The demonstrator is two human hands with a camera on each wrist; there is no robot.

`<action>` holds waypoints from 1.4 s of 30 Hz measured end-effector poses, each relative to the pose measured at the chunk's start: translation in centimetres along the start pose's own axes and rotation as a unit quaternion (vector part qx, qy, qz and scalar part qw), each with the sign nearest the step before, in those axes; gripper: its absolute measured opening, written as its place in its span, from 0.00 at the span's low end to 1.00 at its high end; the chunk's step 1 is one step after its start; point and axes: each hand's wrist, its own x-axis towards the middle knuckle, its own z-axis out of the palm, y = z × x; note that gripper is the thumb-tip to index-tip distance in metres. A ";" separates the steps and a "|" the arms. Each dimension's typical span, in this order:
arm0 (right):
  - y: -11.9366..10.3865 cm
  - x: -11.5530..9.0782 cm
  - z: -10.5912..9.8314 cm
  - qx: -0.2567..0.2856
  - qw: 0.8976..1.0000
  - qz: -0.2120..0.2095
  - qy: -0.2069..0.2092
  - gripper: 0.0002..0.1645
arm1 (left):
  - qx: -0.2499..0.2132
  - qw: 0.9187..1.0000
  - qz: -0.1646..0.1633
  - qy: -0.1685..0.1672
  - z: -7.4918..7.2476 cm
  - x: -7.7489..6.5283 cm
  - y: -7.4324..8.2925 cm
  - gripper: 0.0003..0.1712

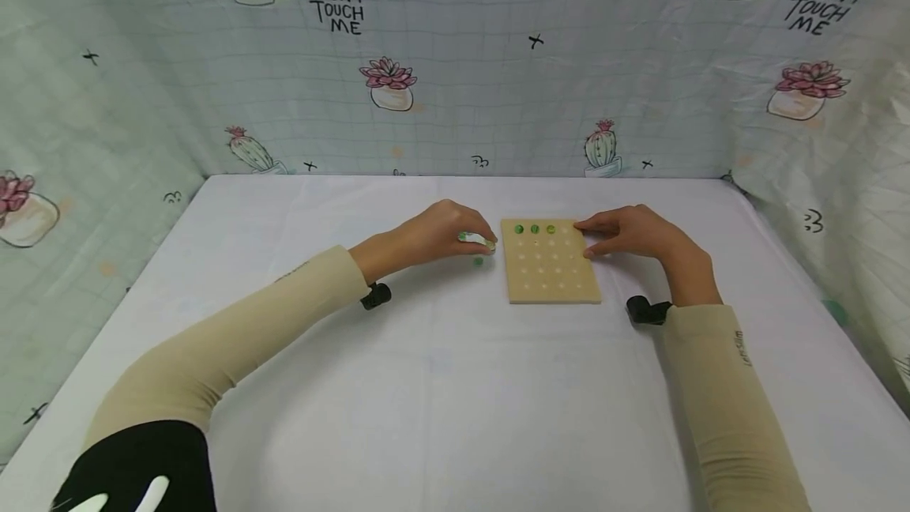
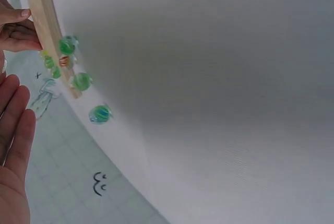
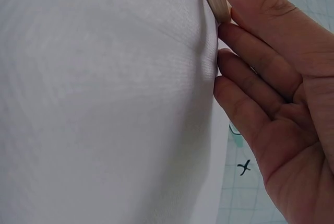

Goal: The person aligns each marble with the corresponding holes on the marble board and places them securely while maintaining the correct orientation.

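A square wooden board (image 1: 554, 275) with rows of shallow holes lies on the table. Three green marbles (image 1: 535, 229) sit along its far row, and a small orange-striped one (image 2: 64, 61) shows beside them in the left wrist view. My left hand (image 1: 444, 231) is just left of the board, pinching a greenish glass marble (image 1: 490, 245) between thumb and fingertips. Loose green marbles (image 2: 81, 81) lie on the cloth around it, one of them (image 1: 478, 261) below the thumb. With thumb and fingers, my right hand (image 1: 633, 234) grips the board's right edge near the far corner.
White cloth covers the table (image 1: 426, 401). A printed curtain (image 1: 455, 62) hangs along the back and both sides. Each wrist carries a small black camera, such as the one on the right wrist (image 1: 647, 310).
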 end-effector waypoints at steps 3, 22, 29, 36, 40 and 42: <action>-0.1 -0.1 0.0 0.002 1.000 -0.001 0.002 0.39 | 0.006 1.000 0.002 -0.001 0.1 0.8 0.4 0.12; 0.5 0.1 0.0 -0.006 1.000 -0.019 -0.003 0.40 | 0.018 0.999 0.014 0.040 0.2 5.5 1.6 0.12; 0.7 0.0 0.0 -0.009 1.000 -0.015 -0.003 0.41 | 0.012 0.999 0.011 0.046 0.6 6.5 1.8 0.12; 0.7 -0.2 -0.1 -0.016 1.000 -0.020 -0.006 0.41 | 0.002 0.999 0.011 0.041 1.4 7.5 1.9 0.13; 0.7 -0.3 -0.1 -0.029 0.999 -0.034 -0.004 0.41 | 0.004 0.999 0.008 0.045 1.6 7.8 2.0 0.13; 0.7 -0.3 -0.1 -0.036 0.999 -0.040 -0.003 0.41 | 0.006 0.999 0.005 0.045 1.6 7.9 2.0 0.12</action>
